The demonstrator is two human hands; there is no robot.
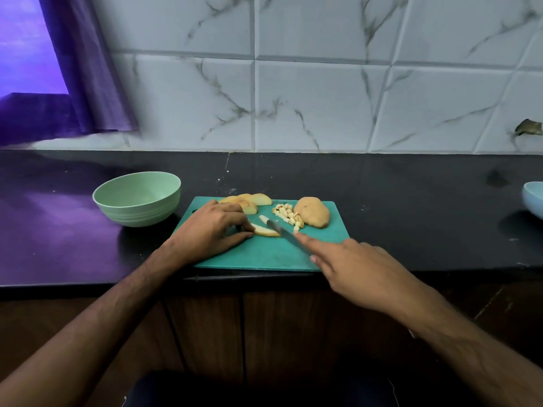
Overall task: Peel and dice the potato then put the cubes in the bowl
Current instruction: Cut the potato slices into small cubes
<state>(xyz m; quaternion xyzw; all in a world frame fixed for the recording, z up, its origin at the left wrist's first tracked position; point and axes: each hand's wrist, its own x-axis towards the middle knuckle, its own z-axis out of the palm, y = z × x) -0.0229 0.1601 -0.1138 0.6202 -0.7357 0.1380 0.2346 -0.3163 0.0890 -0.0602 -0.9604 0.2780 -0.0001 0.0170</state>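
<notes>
On the teal cutting board [264, 254] my left hand [214, 230] pinches a potato slice [266, 231] at its left end. My right hand [361, 274] grips a knife [283, 232], index finger stretched along the blade's back, and the blade crosses the slice. A small pile of potato cubes [286, 216] lies right of the blade. Beside them sits a large potato half [313, 212]. Several more slices [251, 201] are stacked at the board's far edge. The pale green bowl [136, 198] stands left of the board with nothing visible inside it.
The board lies on a black counter [411, 207] near its front edge. A light blue bowl [533, 198] shows at the far right edge. A tiled wall rises behind, and a purple curtain [82, 69] hangs at the back left.
</notes>
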